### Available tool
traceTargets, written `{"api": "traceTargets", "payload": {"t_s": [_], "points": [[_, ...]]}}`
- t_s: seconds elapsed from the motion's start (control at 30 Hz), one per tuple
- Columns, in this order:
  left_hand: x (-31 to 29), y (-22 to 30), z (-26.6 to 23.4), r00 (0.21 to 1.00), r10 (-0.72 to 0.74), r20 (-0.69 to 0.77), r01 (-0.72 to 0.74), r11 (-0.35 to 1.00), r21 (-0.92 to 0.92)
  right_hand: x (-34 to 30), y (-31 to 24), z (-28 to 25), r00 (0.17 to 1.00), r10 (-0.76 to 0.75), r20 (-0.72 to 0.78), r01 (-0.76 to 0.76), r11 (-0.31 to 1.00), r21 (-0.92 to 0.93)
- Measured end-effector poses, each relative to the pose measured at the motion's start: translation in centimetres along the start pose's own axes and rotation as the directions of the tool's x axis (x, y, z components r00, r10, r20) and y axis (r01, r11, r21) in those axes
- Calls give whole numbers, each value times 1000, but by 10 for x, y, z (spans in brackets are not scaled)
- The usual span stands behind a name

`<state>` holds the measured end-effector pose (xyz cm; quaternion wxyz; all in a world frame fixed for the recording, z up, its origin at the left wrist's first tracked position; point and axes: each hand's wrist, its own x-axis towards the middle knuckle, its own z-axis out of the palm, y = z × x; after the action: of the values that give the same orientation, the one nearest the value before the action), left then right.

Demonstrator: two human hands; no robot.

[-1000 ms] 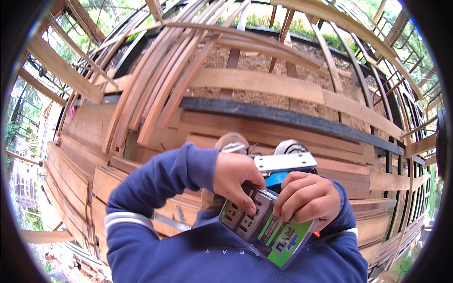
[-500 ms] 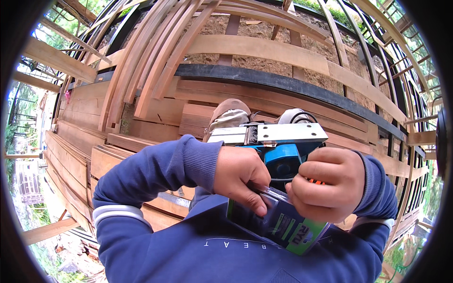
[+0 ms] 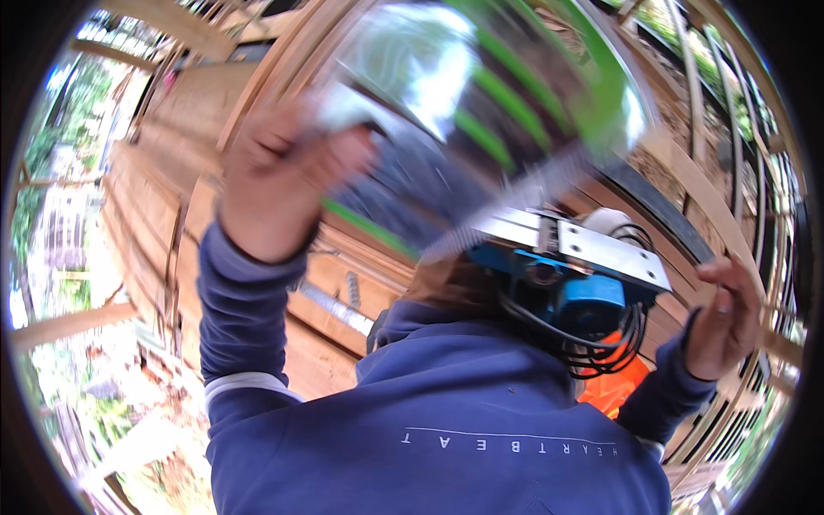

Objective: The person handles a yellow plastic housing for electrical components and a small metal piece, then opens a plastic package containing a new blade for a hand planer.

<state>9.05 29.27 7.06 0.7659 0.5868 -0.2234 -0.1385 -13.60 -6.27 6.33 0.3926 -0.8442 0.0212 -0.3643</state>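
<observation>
My left hand (image 3: 279,176) is raised at the left and grips a clear plastic package (image 3: 515,94) by its edge. Green and dark stripes cover the package, which is held up close and blurred by motion. Out at the right, my right hand (image 3: 725,318) is empty, its fingers loosely bent and apart. Between my arms a blue electric planer (image 3: 588,305) lies upside down on my lap, its flat metal sole (image 3: 601,249) facing up. Its black cord (image 3: 614,352) hangs in coils beside the body. Part of the sole is hidden behind the package.
Stacked wooden boards (image 3: 142,223) lie to the left, and more planks run under and ahead of me. A dark metal beam (image 3: 657,210) crosses beyond the planer. Something bright orange (image 3: 616,386) shows below the cord. Timber framing stands around the rim.
My left hand has lifted the package up and away from my chest. The right hand has let go of it and moved out to the right. The view has turned, showing the planer farther right.
</observation>
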Motion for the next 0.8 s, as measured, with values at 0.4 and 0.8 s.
{"api": "traceTargets", "payload": {"t_s": [0.4,0.8], "points": [[-61,-42,-113,907,-143,-396,194,977,90,-96,177,-68,828,557,65,-514,801,-307],[-230,-223,-167,621,-675,-397,700,252,668,-189,250,-86,727,687,5,-686,726,-33]]}}
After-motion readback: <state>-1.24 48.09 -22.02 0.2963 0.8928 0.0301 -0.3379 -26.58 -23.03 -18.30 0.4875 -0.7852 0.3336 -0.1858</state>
